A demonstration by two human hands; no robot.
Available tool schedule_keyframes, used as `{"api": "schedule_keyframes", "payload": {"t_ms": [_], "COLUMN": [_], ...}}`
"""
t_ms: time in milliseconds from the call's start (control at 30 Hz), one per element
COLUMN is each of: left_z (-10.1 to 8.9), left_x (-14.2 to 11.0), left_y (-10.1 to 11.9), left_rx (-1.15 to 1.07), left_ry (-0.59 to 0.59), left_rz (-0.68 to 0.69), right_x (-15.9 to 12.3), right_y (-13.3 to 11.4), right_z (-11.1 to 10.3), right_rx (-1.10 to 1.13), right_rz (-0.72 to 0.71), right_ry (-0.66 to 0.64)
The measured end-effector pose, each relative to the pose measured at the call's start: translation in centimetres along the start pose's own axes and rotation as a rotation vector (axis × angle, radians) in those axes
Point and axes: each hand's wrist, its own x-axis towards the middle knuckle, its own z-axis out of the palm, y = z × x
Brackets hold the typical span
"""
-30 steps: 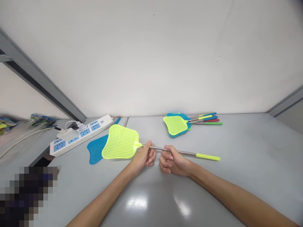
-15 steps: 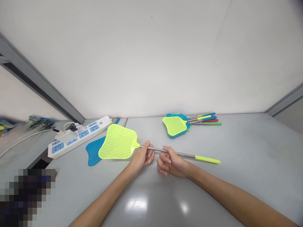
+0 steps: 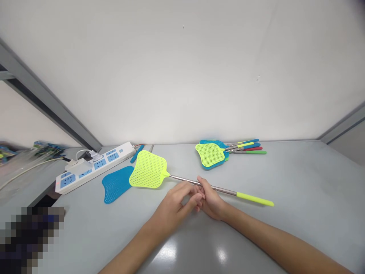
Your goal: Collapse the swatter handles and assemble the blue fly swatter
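A yellow-green fly swatter [image 3: 150, 169] lies across the middle of the view, its perforated head to the left and its yellow-green grip to the right. My right hand [image 3: 212, 201] is closed around the metal rod, thumb on top. Just left of it, my left hand [image 3: 179, 201] is off the rod, fingers bent and thumb apart, with its fingertips overlapping those of my right hand. I see nothing held in it. Behind the swatter's head, a blue perforated swatter head [image 3: 116, 183] rests on the table, slightly covered.
Several fly swatters [image 3: 211, 155] are stacked at the back, their coloured grips pointing right. A white power strip [image 3: 98, 167] with plugs lies at the left, near a blue handle [image 3: 137, 154]. A pale wall [image 3: 182, 76] closes off the table's back; plastic bags [image 3: 34, 163] lie far left.
My left hand has let go of the rod and moved right, beside my right hand. The held swatter has shifted slightly right, uncovering more of the blue head.
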Motion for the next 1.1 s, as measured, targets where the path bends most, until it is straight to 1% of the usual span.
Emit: {"api": "schedule_keyframes", "payload": {"t_ms": [67, 133, 167, 200, 300, 467, 567, 733, 867, 1000, 1100], "left_z": [-0.4, -0.9, -1.1, -1.4, -2.3, -3.5, -3.5, -2.9, -2.3, -1.5, -0.8], "left_x": [0.2, 0.5, 0.7, 0.9, 1.1, 0.9, 0.7, 0.4, 0.1, 0.1, 0.1], "left_y": [0.1, -0.7, -1.2, -1.6, -2.2, -1.8, -1.8, -2.3, -2.4, -2.1, -1.7], "left_rx": [0.208, 0.448, 0.558, 0.649, 0.825, 0.882, 0.919, 0.966, 0.981, 0.98, 0.98], "left_ry": [0.078, 0.088, 0.061, 0.008, -0.103, -0.151, -0.179, -0.179, -0.167, -0.149, -0.161], "left_rz": [0.083, 0.11, 0.114, 0.12, 0.098, 0.01, 0.022, 0.113, 0.133, 0.116, 0.102], "right_x": [0.0, 0.0, -0.1, -0.1, -0.2, -0.3, -0.3, -0.4, -0.7, -0.9, -1.0], "right_y": [0.0, -0.1, -0.1, -0.2, -0.4, -0.5, -0.5, -0.5, -0.6, -0.6, -0.5], "right_z": [-0.1, -0.1, -0.1, -0.1, 0.0, 0.1, -0.1, -0.5, -0.4, 0.1, 0.5], "right_rx": [0.001, -0.004, -0.011, -0.02, -0.043, -0.064, -0.079, -0.131, -0.144, -0.19, -0.242], "right_rz": [0.005, 0.002, 0.005, 0.014, 0.042, 0.057, 0.071, 0.168, 0.159, 0.153, 0.128], "right_ry": [-0.015, -0.033, -0.042, -0.052, -0.083, -0.101, -0.128, -0.238, -0.224, -0.217, -0.222]}}
